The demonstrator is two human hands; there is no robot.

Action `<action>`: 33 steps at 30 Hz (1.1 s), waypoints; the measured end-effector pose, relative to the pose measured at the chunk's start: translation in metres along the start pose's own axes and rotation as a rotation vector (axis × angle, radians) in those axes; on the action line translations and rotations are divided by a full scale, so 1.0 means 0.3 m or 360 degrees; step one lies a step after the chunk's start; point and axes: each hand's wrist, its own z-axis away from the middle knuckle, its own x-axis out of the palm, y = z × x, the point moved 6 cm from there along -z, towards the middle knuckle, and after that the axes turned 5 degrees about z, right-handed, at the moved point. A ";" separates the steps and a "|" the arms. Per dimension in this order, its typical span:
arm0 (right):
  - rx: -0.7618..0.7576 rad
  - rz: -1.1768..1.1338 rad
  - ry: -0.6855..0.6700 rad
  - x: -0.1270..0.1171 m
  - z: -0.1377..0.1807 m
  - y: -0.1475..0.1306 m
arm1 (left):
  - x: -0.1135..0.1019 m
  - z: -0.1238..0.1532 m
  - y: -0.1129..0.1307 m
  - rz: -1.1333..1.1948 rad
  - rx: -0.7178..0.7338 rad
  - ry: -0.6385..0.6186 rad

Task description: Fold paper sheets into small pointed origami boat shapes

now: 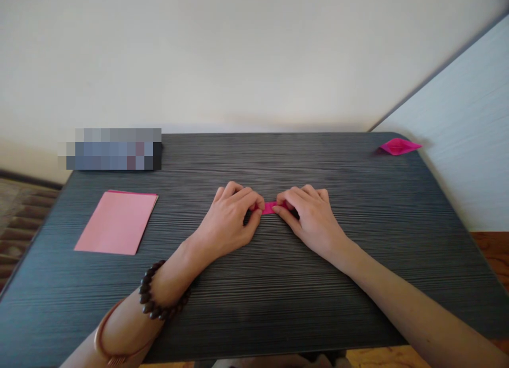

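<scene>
A small folded piece of magenta paper (270, 208) lies at the middle of the dark striped table (278, 283). My left hand (233, 217) pinches its left end, fingers curled and pressed down on it. My right hand (310, 217) pinches its right end in the same way. Most of the paper is hidden under my fingers; only a short strip shows between them. A dark bead bracelet and a thin pink band circle my left wrist.
A stack of pink paper sheets (117, 222) lies on the table's left side. A finished magenta folded paper shape (398, 146) sits at the far right corner. A blurred-out object (113, 149) rests at the far left edge. Walls stand behind and to the right.
</scene>
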 end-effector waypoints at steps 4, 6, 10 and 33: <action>0.0039 -0.0201 -0.0057 0.000 -0.008 0.023 | 0.001 0.001 0.008 -0.0089 -0.0020 0.0015; 0.0031 -0.0263 -0.0078 0.000 -0.011 0.030 | 0.001 0.004 0.005 -0.0126 -0.0023 0.0016; 0.0007 -0.0312 -0.0123 0.002 -0.013 0.042 | 0.002 0.011 -0.002 -0.0179 -0.0005 0.0008; -0.0010 -0.0183 -0.0017 0.006 -0.009 0.024 | 0.048 -0.006 0.044 -0.0261 -0.0012 0.0123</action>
